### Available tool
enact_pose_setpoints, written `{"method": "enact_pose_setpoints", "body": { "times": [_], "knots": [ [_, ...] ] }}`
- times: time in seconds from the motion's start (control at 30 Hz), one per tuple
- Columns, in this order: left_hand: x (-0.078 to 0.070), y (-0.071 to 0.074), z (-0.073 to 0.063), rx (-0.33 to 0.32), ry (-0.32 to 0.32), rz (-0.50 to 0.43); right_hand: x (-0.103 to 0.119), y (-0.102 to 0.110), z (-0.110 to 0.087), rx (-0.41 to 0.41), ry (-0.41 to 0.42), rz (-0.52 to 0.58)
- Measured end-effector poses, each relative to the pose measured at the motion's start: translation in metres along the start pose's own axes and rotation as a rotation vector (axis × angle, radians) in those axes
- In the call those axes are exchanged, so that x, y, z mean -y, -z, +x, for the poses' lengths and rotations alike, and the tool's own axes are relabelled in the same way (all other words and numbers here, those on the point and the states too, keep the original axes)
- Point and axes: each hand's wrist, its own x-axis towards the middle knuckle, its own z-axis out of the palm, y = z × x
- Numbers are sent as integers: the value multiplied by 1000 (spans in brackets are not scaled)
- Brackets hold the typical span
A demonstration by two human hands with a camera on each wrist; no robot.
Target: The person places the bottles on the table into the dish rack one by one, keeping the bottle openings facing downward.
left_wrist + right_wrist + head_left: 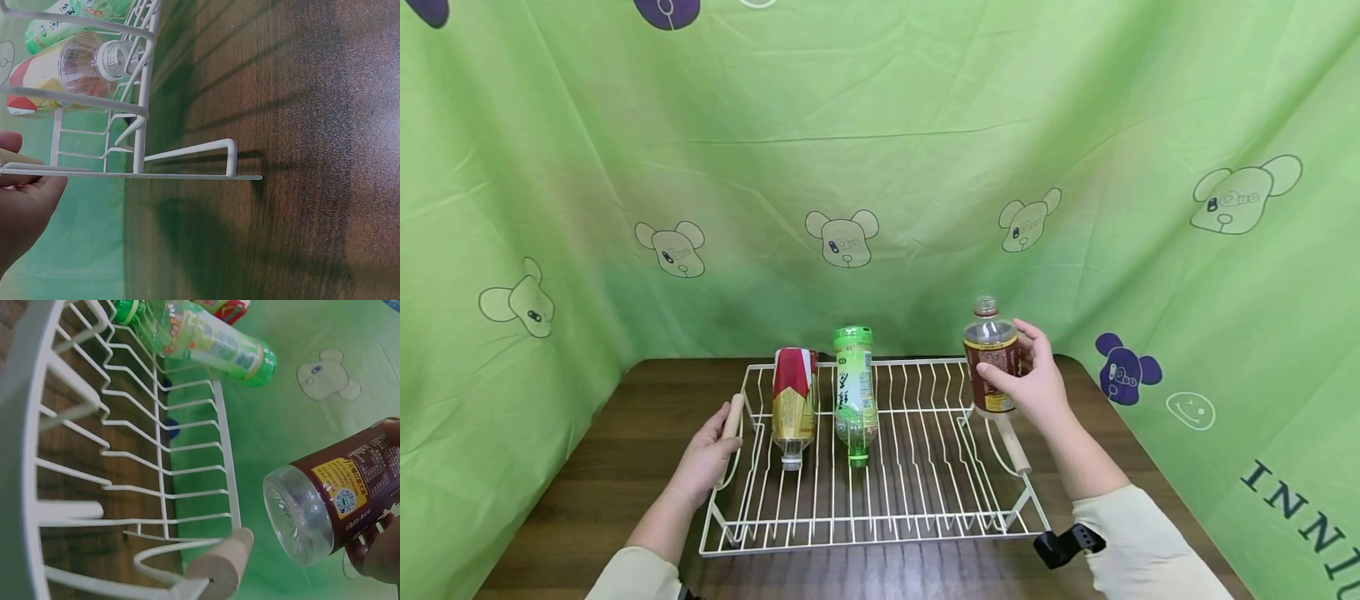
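My left hand (pixel 703 457) grips the wooden handle (pixel 733 417) on the left end of a white wire dish rack (pixel 917 450). In my right hand (pixel 1037 379) is a clear plastic bottle with a dark red-brown label (pixel 992 367), held upright with no cap on its neck, above the rack's right end. Its clear base (pixel 300 515) faces the camera in the right wrist view. A bottle with a red and gold label (pixel 793 396) rests neck-down in the rack's left part. Beside it leans a green-labelled bottle (pixel 855 392), also neck-down, its green cap toward me.
The rack stands on a dark wood table (pixel 602 450). Its right wooden handle (pixel 1013 446) sits just below the held bottle. A green curtain (pixel 760 167) with bear-head prints hangs behind and on both sides. A black wrist strap (pixel 1070 544) is on the right sleeve.
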Motion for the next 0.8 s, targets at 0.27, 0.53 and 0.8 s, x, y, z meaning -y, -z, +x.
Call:
{"method": "enact_pose_setpoints", "body": {
  "times": [0.27,0.53,0.8],
  "knots": [
    [1,1,1,5,7,-10,3,-15,-4,75,-16,5],
    [0,0,1,1,15,-2,7,-28,-8,142,-2,-31],
    [1,1,1,8,9,4,6,-43,-11,217,12,-41]
  ]
}}
